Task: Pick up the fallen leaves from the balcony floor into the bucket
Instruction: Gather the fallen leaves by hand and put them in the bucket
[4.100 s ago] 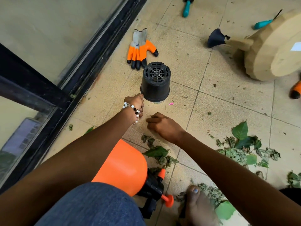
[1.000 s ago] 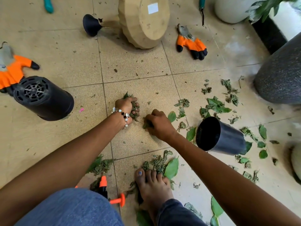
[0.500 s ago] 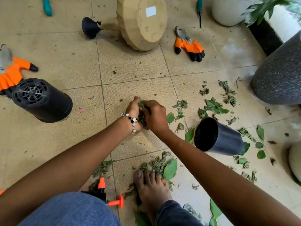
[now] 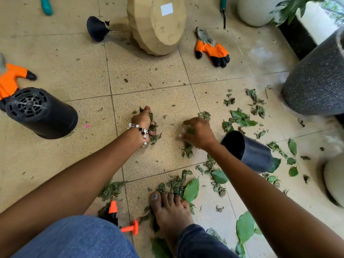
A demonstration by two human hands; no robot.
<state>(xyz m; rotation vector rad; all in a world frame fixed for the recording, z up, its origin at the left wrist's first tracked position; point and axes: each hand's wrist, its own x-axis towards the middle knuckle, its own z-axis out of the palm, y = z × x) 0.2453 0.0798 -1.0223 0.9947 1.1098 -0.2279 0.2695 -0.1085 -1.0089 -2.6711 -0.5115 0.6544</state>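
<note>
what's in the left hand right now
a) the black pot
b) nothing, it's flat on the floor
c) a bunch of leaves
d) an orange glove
c: the left hand, the one with the beaded bracelet, has its fingers curled round a clump of green leaves that sticks out above and below the fist, low over the tiled floor.

tiled floor (image 4: 154, 75) strewn with leaves (image 4: 240, 118), pots, gloves.
</note>
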